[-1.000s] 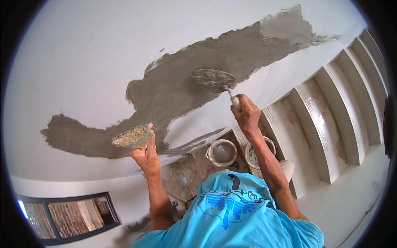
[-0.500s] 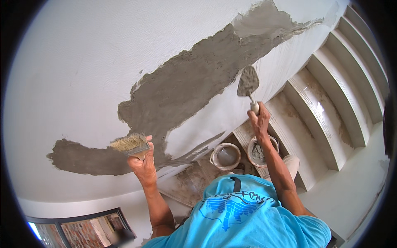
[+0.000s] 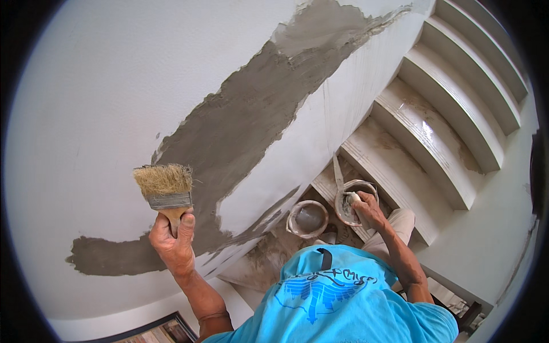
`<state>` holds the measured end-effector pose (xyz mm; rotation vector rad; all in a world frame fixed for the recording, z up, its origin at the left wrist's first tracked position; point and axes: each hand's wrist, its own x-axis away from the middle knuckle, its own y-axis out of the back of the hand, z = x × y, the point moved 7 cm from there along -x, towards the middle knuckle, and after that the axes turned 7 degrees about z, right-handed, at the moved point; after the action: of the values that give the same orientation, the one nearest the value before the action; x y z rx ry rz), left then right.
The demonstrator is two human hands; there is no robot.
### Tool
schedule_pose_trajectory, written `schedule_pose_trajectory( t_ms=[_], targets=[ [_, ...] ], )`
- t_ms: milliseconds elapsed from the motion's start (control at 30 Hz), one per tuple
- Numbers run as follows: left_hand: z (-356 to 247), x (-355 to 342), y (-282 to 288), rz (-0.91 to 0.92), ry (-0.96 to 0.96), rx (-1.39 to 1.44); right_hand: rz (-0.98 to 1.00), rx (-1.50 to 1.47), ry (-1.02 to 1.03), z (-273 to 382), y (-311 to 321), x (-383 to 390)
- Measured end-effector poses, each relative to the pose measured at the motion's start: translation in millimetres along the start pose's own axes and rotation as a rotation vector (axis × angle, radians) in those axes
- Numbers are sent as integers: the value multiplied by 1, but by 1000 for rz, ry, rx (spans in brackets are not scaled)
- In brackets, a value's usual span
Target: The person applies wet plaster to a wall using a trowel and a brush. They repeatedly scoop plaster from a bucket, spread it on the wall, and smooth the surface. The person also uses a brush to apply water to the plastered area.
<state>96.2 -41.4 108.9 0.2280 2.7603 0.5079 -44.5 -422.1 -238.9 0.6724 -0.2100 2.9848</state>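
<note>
My left hand [image 3: 174, 243] grips the wooden handle of a wide paintbrush [image 3: 164, 183], its pale bristles pointing up in front of the wall. Behind the brush, a broad band of wet grey mortar [image 3: 240, 108] runs slantwise across the white wall, with a lower arm [image 3: 114, 255] to the left. Down at the right, my right hand [image 3: 369, 210] is closed round the handle of a trowel [image 3: 338, 172]. Its blade shows nearly edge-on over the rim of a mortar bucket [image 3: 373, 186]. My fingers and the handle hide part of the bucket.
A second bucket [image 3: 291, 226], with greyish liquid inside, stands left of the mortar bucket. Curved stairs [image 3: 412, 166] climb to the upper right, with wet stains on some treads. A dark-framed opening [image 3: 166, 328] lies at the lower left.
My right hand has lowered the mortar-loaded trowel from beside the wall to the bucket. The brush in my left hand has turned more upright. The whole view has shifted.
</note>
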Motion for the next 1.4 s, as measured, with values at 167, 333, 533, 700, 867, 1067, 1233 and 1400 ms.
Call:
schedule_pose_trajectory(
  t_ms=[167,333,533,700,867,1067,1233,1400],
  targets=[
    [-4,-15,-2,-20,-57,-72,138,-243,32,2,-12,6],
    [-8,-20,-8,-23,-50,-181,-90,431,-3,-66,11,4],
    [-32,-33,-17,-118,-249,-206,23,458,-5,-62,-1,3],
    [-55,-33,36,-299,-262,-319,61,536,34,-63,7,0],
    [-67,-34,32,-321,-532,-357,-39,828,-154,-117,44,9],
    [-13,-4,-22,126,-171,-523,-178,938,-272,-139,84,22],
    [66,27,-119,689,223,-458,-337,1098,-282,-173,115,13],
    [153,67,-143,785,385,-523,-316,1201,-301,-215,117,-12]
  ],
)
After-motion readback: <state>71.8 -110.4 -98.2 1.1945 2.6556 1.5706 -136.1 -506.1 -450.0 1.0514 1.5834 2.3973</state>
